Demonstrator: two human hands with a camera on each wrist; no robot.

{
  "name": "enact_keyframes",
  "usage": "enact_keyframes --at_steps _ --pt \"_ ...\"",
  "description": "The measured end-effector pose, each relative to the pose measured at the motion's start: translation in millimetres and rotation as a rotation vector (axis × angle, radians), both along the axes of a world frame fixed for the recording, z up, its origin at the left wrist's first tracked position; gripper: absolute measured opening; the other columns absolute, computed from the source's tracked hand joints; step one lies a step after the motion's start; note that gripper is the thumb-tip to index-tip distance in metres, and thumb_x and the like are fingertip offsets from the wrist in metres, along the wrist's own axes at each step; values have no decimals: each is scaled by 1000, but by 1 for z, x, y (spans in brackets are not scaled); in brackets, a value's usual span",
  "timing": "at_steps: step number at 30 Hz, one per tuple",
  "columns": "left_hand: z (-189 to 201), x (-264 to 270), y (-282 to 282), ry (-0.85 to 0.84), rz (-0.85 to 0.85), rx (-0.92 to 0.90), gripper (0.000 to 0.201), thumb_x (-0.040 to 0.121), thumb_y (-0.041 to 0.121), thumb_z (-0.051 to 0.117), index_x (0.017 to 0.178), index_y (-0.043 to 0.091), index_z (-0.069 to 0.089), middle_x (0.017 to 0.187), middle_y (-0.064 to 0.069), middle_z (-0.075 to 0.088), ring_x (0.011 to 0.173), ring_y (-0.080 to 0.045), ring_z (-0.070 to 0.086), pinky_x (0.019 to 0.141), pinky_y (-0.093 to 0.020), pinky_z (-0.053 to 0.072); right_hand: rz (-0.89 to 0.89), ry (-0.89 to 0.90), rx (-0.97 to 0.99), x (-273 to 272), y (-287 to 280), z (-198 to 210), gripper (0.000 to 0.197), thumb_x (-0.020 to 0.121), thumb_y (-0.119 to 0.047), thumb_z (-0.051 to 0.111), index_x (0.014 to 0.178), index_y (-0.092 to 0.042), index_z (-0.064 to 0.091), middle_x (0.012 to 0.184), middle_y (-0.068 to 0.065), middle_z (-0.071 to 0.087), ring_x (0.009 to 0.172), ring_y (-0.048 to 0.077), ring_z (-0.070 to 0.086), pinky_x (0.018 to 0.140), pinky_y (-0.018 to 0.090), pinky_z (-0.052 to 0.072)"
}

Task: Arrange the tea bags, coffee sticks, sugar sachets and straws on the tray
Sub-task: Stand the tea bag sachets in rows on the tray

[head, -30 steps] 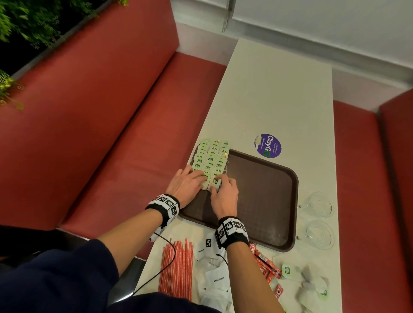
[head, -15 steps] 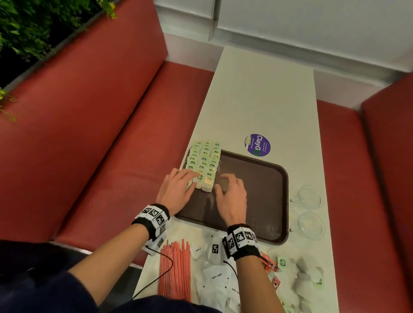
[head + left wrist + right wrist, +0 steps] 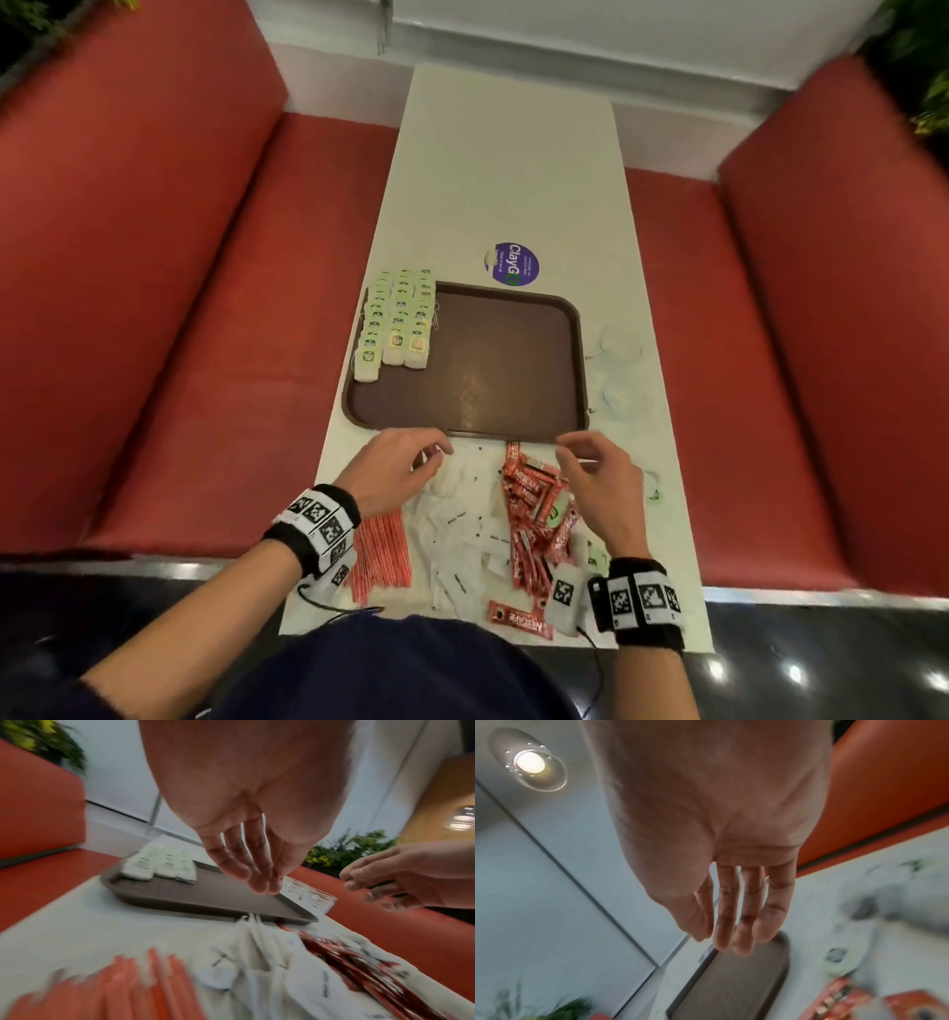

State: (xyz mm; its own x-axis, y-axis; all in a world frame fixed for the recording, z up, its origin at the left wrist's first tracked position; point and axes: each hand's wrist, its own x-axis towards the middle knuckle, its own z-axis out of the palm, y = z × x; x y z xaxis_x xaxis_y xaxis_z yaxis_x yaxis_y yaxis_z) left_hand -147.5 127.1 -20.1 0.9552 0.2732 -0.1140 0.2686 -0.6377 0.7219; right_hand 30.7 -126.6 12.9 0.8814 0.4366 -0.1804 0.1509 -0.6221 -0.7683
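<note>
A brown tray point(image 3: 493, 360) lies on the white table, with green tea bags point(image 3: 395, 318) in three neat rows along its left side. In front of the tray lie red straws point(image 3: 380, 555), white sugar sachets point(image 3: 462, 524) and red coffee sticks point(image 3: 534, 514). My left hand point(image 3: 405, 462) hovers over the sugar sachets with loose fingers point(image 3: 257, 870) and holds nothing. Over the coffee sticks my right hand point(image 3: 595, 473) hangs empty, its fingers point(image 3: 741, 912) nearly straight. The tray point(image 3: 205, 894) and tea bags point(image 3: 159, 866) also show in the left wrist view.
Two clear glasses point(image 3: 616, 375) stand right of the tray. A purple round sticker point(image 3: 517, 263) is on the table beyond it. Loose tea bags point(image 3: 652, 488) lie at the near right. Red bench seats point(image 3: 205, 308) flank the table on both sides.
Both hands have left the tea bag rows on the tray and drawn back toward me, to above the piles in front of the tray. The head view has swung right.
</note>
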Motion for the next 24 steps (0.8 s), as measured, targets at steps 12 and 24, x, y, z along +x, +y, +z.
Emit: enact_keyframes --at_steps 12,24 --pt "0 133 -157 132 -408 391 20 107 31 52 107 17 67 106 -5 67 101 -30 66 78 -46 58 -422 141 -312 14 -126 -59 40 97 -51 76 116 -17 65 105 6 72 106 33 66 81 37 42" --pt "-48 179 -182 266 -149 452 33 103 31 65 132 16 59 132 -6 57 124 -29 51 101 -46 48 -390 145 -205 19 -135 -71 12 100 -31 69 104 -25 60 101 -1 74 93 26 61 76 35 43"
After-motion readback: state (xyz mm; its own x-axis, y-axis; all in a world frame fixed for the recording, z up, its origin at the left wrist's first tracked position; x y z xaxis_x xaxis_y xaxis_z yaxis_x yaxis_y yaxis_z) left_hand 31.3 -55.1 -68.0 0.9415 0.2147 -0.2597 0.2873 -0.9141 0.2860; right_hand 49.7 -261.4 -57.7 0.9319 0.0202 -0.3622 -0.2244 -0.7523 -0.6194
